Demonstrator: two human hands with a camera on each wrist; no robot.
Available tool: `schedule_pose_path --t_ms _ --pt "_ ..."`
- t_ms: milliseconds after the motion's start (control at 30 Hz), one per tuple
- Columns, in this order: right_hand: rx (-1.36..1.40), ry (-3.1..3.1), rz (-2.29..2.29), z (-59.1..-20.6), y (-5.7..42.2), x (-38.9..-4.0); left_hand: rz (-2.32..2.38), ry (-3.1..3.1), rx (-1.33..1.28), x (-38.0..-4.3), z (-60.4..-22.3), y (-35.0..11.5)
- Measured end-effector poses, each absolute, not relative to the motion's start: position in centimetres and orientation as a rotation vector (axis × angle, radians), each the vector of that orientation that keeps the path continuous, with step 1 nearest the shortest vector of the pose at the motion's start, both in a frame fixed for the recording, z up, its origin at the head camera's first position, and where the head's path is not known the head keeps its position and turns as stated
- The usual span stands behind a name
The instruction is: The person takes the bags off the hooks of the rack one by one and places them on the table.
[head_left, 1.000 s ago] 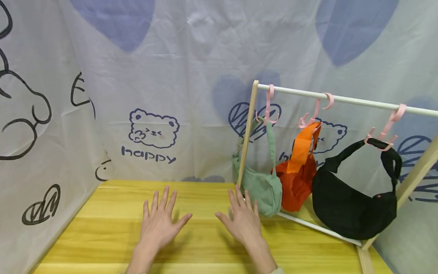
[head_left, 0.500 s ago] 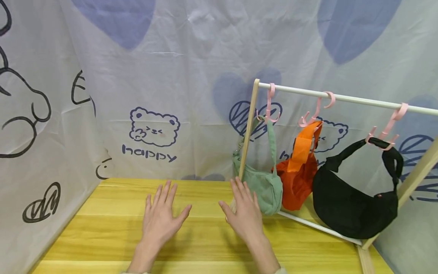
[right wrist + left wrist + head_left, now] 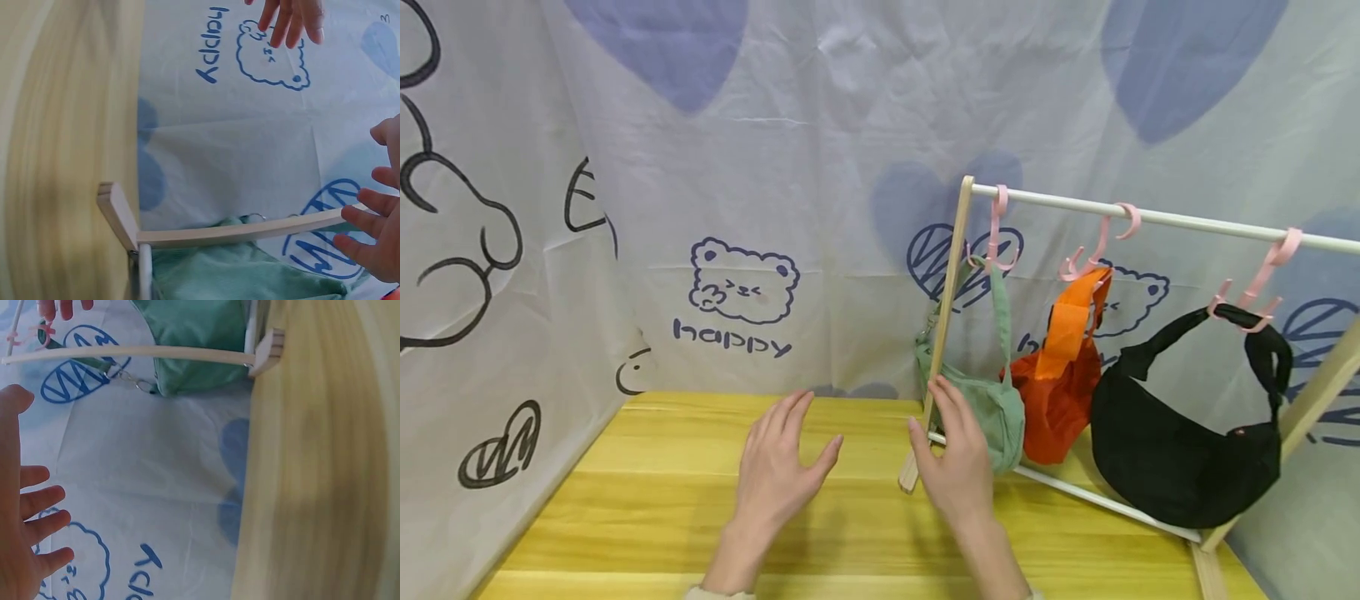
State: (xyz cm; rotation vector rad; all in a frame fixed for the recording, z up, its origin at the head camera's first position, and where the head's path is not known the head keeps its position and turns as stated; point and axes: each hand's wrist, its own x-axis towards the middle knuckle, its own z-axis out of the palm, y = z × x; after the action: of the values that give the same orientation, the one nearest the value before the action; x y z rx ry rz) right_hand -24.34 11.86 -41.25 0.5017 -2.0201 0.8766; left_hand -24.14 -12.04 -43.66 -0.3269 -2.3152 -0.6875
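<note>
Both hands hover over the yellow wooden table, holding nothing. My left hand (image 3: pixel 778 467) has its fingers loosely extended and its thumb apart, over the table's middle. My right hand (image 3: pixel 955 454) is beside the left end of the rack, fingers extended, overlapping the green bag in the head view; contact is not evident. The green bag (image 3: pixel 1000 412) hangs by its strap from a pink hook (image 3: pixel 995 225). To its right are an orange-red bag (image 3: pixel 1052 408) and a black bag (image 3: pixel 1180 450), each on its own pink hook. The left wrist view shows the green bag (image 3: pixel 200 344) behind the rack's post.
A rack with a white rail (image 3: pixel 1187 222) and wooden posts (image 3: pixel 951 283) stands on the right of the table (image 3: pixel 647 500). Its wooden foot (image 3: pixel 909 473) juts toward the middle. A white printed cloth (image 3: pixel 850 167) covers the back and left side.
Both hands have shifted slightly right and turned, with fingers drawn closer together and a little more bent. The rack's left foot now shows beside my right hand. The bags stay put.
</note>
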Motion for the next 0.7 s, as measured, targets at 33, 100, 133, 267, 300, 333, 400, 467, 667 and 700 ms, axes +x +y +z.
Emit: schedule_pose_path --t_ms 33,100,133,267,300,333,400,467,667,700 --pt "0.504 -1.996 0.873 -41.1 12.0 -24.3 -0.695 -2.298 -0.338 -24.3 -43.5 -11.8" --pt "0.502 -1.959 0.874 -40.7 12.4 -24.3 -0.712 -2.257 -0.36 -24.5 -43.3 -11.3" --pt "0.499 -1.946 0.877 -40.5 12.6 -24.2 -0.721 -2.234 -0.372 -24.7 -43.1 -11.0" --pt "0.477 -1.908 0.886 -39.5 13.5 -24.0 -0.757 -2.164 -0.412 -25.4 -42.6 -9.9" --pt "0.47 -1.902 0.882 -39.3 13.7 -23.9 -0.764 -2.155 -0.418 -25.6 -42.4 -9.6" --pt "0.462 -1.893 0.876 -39.0 14.0 -23.8 -0.771 -2.15 -0.424 -25.7 -42.2 -9.3" --pt "0.451 -1.879 0.861 -38.6 14.7 -23.8 -0.78 -2.142 -0.433 -26.0 -41.7 -8.8" --pt "0.44 -1.869 0.842 -38.1 15.3 -23.8 -0.785 -2.134 -0.442 -26.4 -41.3 -8.3" --pt "0.433 -1.818 0.801 -36.9 17.7 -24.0 -0.785 -2.099 -0.477 -27.7 -40.0 -6.8" --pt "0.428 -1.812 0.793 -36.6 18.1 -24.0 -0.786 -2.097 -0.485 -27.9 -39.9 -6.6"
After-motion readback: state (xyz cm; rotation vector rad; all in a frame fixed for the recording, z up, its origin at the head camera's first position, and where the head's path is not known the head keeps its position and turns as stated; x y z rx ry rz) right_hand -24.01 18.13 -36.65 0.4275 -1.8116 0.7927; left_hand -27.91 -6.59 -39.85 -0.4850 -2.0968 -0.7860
